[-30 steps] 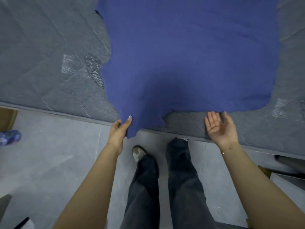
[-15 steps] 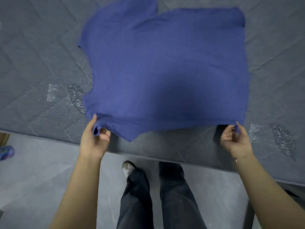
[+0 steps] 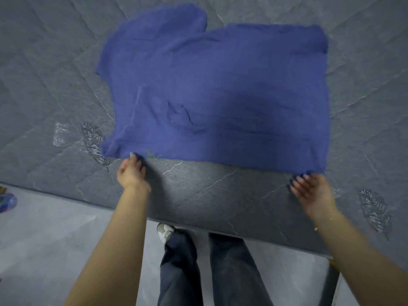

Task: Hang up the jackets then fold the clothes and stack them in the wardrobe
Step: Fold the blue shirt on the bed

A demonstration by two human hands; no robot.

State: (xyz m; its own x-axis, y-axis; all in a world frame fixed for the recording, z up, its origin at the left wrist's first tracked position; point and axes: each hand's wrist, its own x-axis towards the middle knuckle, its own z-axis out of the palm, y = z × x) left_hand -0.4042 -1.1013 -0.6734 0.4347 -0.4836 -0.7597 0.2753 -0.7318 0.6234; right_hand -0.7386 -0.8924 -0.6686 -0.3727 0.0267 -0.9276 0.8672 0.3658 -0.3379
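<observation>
Legible text, labels, brands, numbers: none. Pale printed patches on the grey mattress point(image 3: 66, 89), one left of the blue garment point(image 3: 216, 93) and one at far right, are too blurred to read; a small green mark at the garment's near hem is likewise indistinct

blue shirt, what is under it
The blue shirt lies spread on a grey quilted mattress, which shows all around it. Whether anything else lies beneath cannot be seen; the cloth covers that area.
</observation>
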